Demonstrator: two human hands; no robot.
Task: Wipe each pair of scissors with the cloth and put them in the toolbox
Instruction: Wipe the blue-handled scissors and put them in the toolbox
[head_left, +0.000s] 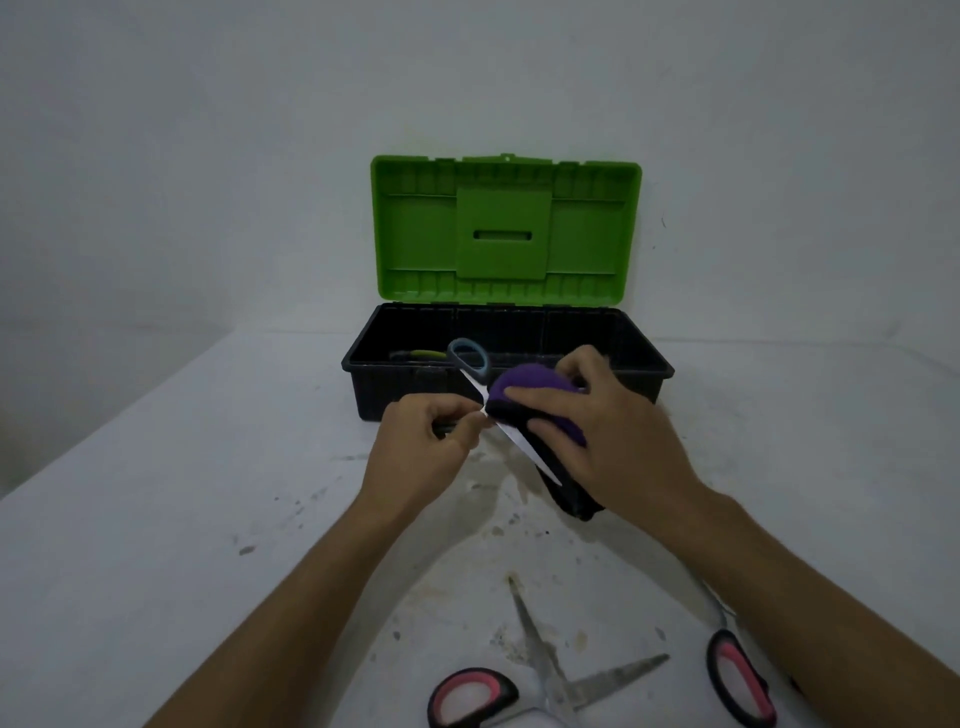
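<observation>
Head view: we've got the blue-handled scissors (480, 384) under the cloth (540, 402)!
Our left hand (423, 441) pinches them, fingers curled tight; our right hand (597, 436) curls round the purple cloth, pressing it on the blade just in front of the toolbox (644, 364), lid (506, 228) up. Pink-handled scissors (545, 675) lie splayed on the table (156, 519) near us, another pink handle (737, 675) under our right forearm.

— Left hand? 
— Left hand (434, 431) raised, fingers curled in a pinch, forearm bare. 
— Right hand? 
— Right hand (605, 421) palm down, fingers bent in a grip, forearm angled inward.
</observation>
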